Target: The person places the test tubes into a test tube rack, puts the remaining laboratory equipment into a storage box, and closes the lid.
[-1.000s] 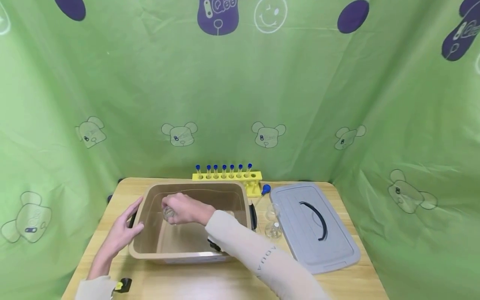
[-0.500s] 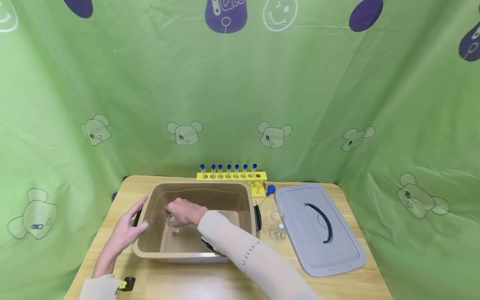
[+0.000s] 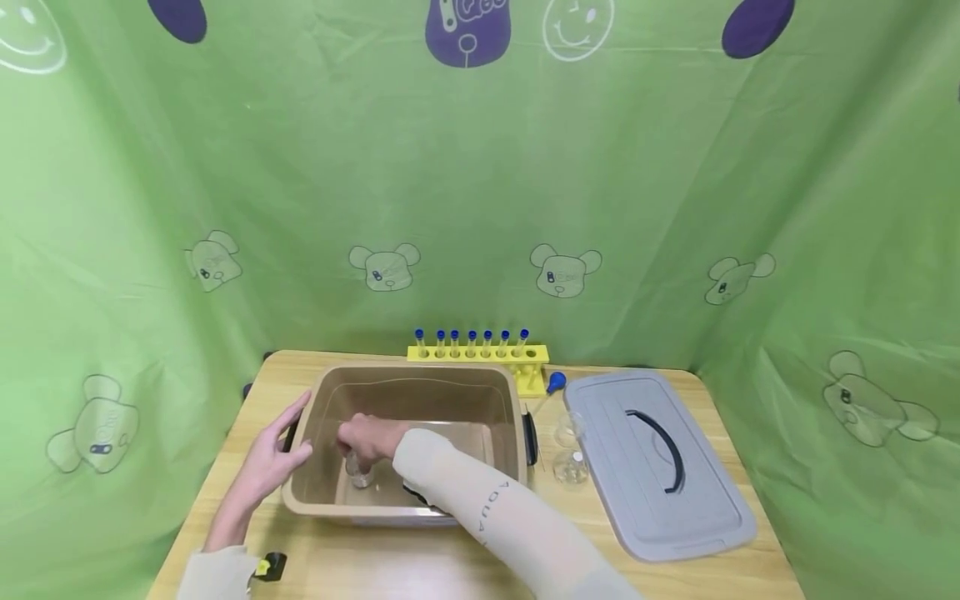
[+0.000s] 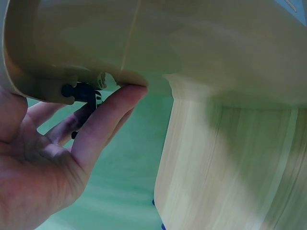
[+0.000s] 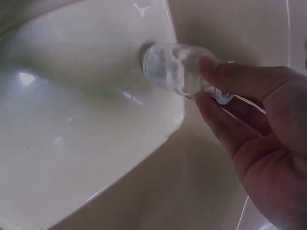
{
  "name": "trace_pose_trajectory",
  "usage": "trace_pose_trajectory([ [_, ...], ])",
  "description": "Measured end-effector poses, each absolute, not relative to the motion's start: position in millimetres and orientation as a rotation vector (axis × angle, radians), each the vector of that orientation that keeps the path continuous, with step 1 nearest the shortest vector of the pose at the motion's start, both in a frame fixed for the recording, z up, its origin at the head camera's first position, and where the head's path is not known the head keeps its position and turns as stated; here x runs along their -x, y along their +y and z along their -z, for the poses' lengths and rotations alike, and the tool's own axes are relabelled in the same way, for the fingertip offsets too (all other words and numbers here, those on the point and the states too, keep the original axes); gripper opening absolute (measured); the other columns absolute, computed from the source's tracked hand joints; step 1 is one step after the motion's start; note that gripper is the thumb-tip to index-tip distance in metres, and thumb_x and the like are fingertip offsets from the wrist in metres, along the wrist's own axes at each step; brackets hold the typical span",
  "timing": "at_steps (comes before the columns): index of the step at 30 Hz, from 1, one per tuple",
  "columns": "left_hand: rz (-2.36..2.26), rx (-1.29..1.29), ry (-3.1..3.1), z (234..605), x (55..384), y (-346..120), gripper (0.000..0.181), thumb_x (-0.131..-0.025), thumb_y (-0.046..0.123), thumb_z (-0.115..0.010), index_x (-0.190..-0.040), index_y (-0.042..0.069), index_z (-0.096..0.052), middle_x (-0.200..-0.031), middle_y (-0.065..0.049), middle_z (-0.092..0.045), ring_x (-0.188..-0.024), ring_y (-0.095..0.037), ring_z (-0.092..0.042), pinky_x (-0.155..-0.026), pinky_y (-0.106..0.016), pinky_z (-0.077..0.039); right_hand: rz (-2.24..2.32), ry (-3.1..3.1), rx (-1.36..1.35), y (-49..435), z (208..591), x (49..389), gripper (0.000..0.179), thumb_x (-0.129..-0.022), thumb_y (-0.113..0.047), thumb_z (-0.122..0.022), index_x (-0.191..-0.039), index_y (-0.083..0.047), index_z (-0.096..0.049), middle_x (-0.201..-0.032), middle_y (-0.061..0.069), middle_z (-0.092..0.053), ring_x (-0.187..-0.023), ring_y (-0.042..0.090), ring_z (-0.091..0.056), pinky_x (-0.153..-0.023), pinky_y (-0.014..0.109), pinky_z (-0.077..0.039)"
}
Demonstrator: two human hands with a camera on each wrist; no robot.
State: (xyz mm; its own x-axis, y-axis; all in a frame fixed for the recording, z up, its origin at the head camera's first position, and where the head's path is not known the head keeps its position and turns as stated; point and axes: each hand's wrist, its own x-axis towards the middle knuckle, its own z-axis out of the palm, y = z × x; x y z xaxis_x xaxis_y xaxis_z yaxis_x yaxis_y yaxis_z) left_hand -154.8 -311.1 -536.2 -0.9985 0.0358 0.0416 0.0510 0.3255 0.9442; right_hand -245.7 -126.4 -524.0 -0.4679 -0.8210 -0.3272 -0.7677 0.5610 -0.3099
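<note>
Inside the brown plastic bin (image 3: 427, 375), my right hand (image 3: 367, 437) holds a small clear glass bottle (image 3: 358, 471). In the right wrist view, thumb and fingers pinch the bottle (image 5: 175, 67) near its narrow lipped neck; its base is at the pale bin floor (image 5: 96, 143), perhaps touching it. My left hand (image 3: 262, 462) is at the bin's left end, fingers fairly straight against the outside. The left wrist view has this hand (image 4: 62, 158) beside the black side handle (image 4: 84, 91), with a fingertip at the bin wall.
Behind the bin stands a yellow rack (image 3: 480, 354) with several blue-capped tubes. To the right are a blue-bulbed dropper (image 3: 556, 381), two clear glass vessels, the nearer a flask (image 3: 570, 469), and a grey lid (image 3: 645, 517) with a black handle. A black-and-yellow item (image 3: 274, 567) is by the left sleeve.
My right hand has lowered the bottle toward the bin's floor and nearer the front, turning it more upright. The left hand stays by the bin's left end. The head view has shifted slightly.
</note>
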Motion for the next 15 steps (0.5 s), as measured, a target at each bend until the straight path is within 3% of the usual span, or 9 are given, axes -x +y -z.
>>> trace_pose_trajectory([
  [9, 1.831, 0.067, -2.567, 530.6, 158.9, -312.2, 0.079, -0.093, -0.006, -0.059, -0.163, 0.017, -0.03, -0.164, -0.029, -0.022, -0.118, -0.058, -0.057, -0.075, -0.039, -0.066, 0.127, 2.288, 1.269, -126.2, 527.4, 243.7, 0.031, -0.07, 0.0, -0.089, -0.079, -0.016, -0.065, -0.074, -0.009, -0.061, -0.066, 0.006, -0.054, -0.054, 0.015, -0.046],
  [15, 1.876, 0.048, -2.558, 533.5, 153.8, -310.5, 0.081, -0.093, -0.006, -0.059, -0.163, 0.018, -0.028, -0.166, -0.028, -0.019, -0.117, -0.058, -0.058, -0.074, -0.041, -0.066, 0.089, 2.247, 1.221, -124.7, 524.0, 237.2, 0.041, -0.068, -0.002, -0.092, -0.103, -0.016, -0.074, -0.094, -0.006, -0.068, -0.079, 0.006, -0.058, -0.062, 0.014, -0.049],
])
